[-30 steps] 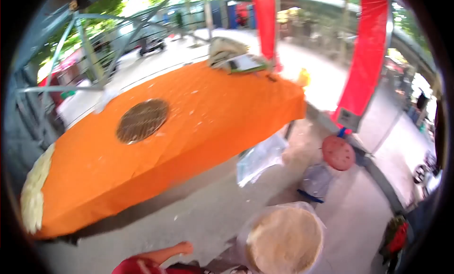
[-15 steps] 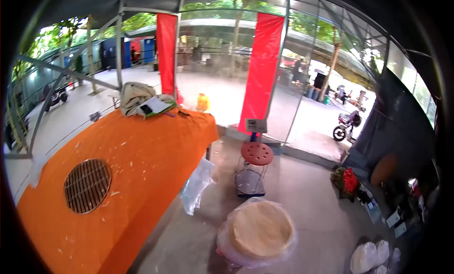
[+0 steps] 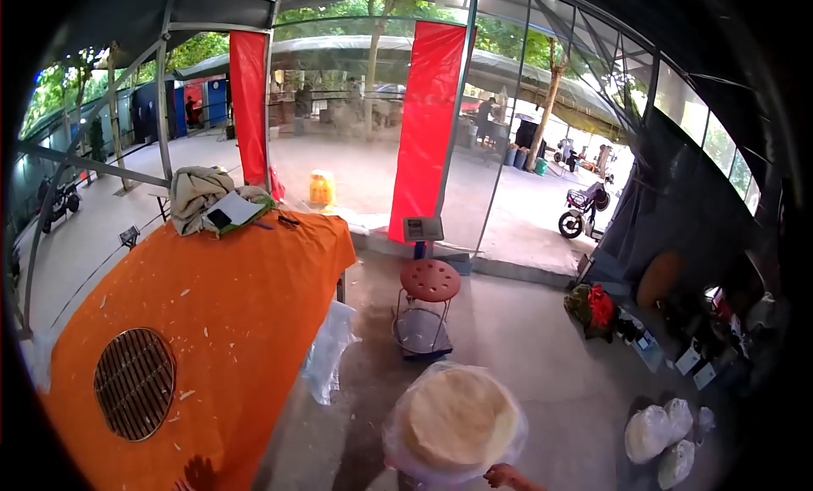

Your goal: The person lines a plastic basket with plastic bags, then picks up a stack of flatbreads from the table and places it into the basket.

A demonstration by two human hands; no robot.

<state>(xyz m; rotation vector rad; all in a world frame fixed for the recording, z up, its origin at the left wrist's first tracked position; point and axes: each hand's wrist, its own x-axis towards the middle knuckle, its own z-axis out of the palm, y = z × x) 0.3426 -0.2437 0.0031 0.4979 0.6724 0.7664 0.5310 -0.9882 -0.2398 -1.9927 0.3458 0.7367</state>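
At the bottom edge, the fingertips of my left hand (image 3: pixel 181 485) show over the orange-covered table (image 3: pixel 254 296). A shadow with spread fingers falls on the cloth beside them; the rest of the hand is out of frame. My right hand (image 3: pixel 506 476) is at the lower right edge of a stack of round, pale flat sheets (image 3: pixel 460 416), resembling flatbreads, in clear plastic (image 3: pixel 518 436). Its fingers are loosely bent and hold nothing I can see; whether they touch the plastic is unclear. On the table lies a round slatted rack (image 3: pixel 135 384).
A red-brown stool (image 3: pixel 430 281) stands on a platform scale (image 3: pixel 423 230) past the stack. Plastic sheeting (image 3: pixel 329 355) hangs off the table's side. Filled white bags (image 3: pixel 649 434) sit on the floor at right. Folded cloth (image 3: pixel 199 196) lies at the table's far end.
Both hands have come into view at the bottom edge. The view has shifted, so the table, stool and doorway sit further left. The rack appears lower.
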